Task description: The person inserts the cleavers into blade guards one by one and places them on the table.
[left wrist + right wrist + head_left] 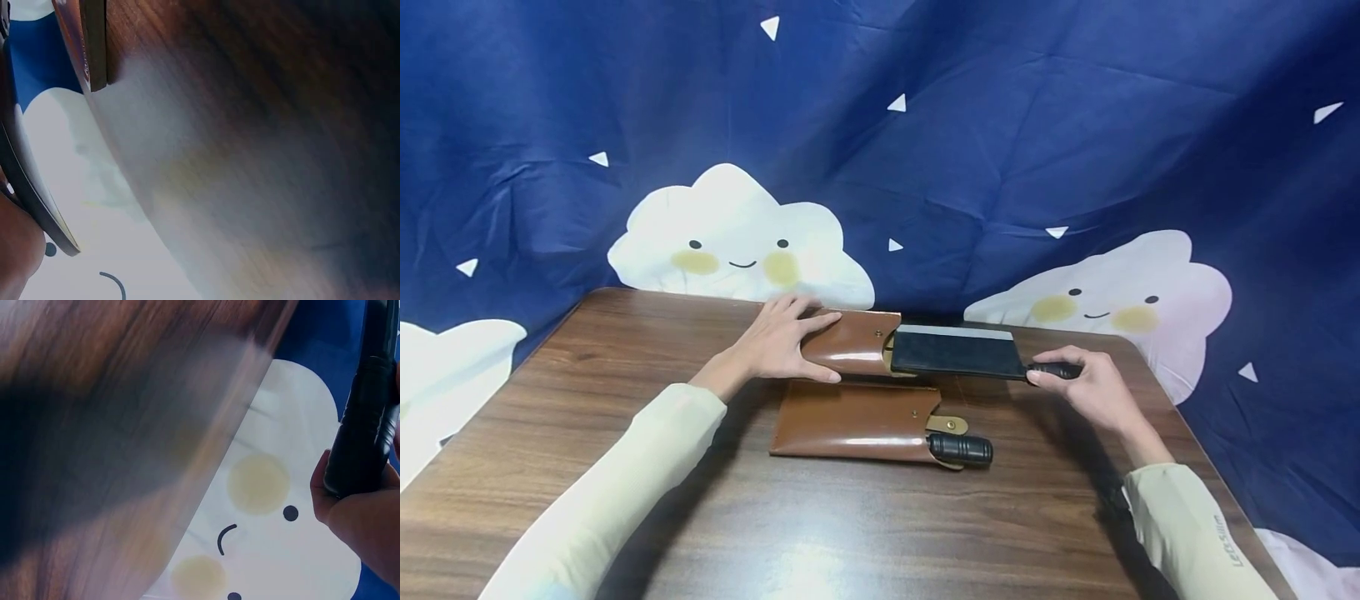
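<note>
In the head view a cleaver (pixel 958 352) with a dark blade and a pale edge strip lies partly inside a brown leather sheath (pixel 853 348). Its left end is hidden in the sheath's mouth. My right hand (pixel 1086 387) grips the black handle (pixel 1056 369), which also shows as a ribbed black grip (pixel 361 425) in the right wrist view. With thumb and fingers spread across its near and far sides, my left hand (pixel 782 340) holds the sheath. Nearer to me lies a second brown sheath (pixel 853 421), a black handle (pixel 962 448) sticking out of its right end.
The wooden table (pixel 715 508) runs under both sheaths, its far edge close behind the cleaver. A snap strap (pixel 947 425) juts from the nearer sheath. A blue curtain (pixel 955 167) with white clouds hangs behind the table.
</note>
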The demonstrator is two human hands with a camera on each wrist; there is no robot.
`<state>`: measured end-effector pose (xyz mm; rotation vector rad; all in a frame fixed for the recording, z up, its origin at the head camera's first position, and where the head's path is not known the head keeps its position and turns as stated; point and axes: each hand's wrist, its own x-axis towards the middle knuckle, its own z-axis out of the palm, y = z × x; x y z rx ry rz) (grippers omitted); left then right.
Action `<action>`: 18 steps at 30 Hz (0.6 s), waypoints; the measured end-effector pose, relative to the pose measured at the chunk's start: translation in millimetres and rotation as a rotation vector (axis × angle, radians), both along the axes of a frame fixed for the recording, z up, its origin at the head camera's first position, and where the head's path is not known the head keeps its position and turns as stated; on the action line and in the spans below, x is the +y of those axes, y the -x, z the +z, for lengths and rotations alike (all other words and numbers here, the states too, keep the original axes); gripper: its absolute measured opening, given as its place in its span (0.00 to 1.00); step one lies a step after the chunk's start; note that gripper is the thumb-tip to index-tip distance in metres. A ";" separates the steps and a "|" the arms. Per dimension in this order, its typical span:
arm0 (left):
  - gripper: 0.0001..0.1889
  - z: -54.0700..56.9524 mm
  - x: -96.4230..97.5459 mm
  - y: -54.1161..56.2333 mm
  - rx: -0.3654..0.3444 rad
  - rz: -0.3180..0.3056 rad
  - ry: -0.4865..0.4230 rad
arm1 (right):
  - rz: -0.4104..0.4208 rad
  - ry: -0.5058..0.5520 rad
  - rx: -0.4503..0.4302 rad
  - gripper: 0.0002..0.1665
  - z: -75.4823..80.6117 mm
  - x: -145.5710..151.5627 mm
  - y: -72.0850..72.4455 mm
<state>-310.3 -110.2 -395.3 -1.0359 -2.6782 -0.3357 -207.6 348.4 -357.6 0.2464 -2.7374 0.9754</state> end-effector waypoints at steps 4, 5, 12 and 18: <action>0.55 0.2 -2.4 -1.3 0.006 0.000 -0.008 | -0.002 0.006 0.008 0.20 -0.5 -5.1 -0.9; 0.55 0.2 -3.1 -1.6 0.006 0.002 -0.008 | 0.000 0.007 0.013 0.19 -0.7 -6.2 -1.1; 0.55 1.5 -7.1 -3.7 0.006 0.018 -0.007 | 0.026 0.019 0.021 0.18 0.4 -14.4 -2.9; 0.56 0.6 -10.2 -5.8 -0.008 0.019 0.006 | 0.026 0.022 0.011 0.18 -0.6 -17.8 -3.9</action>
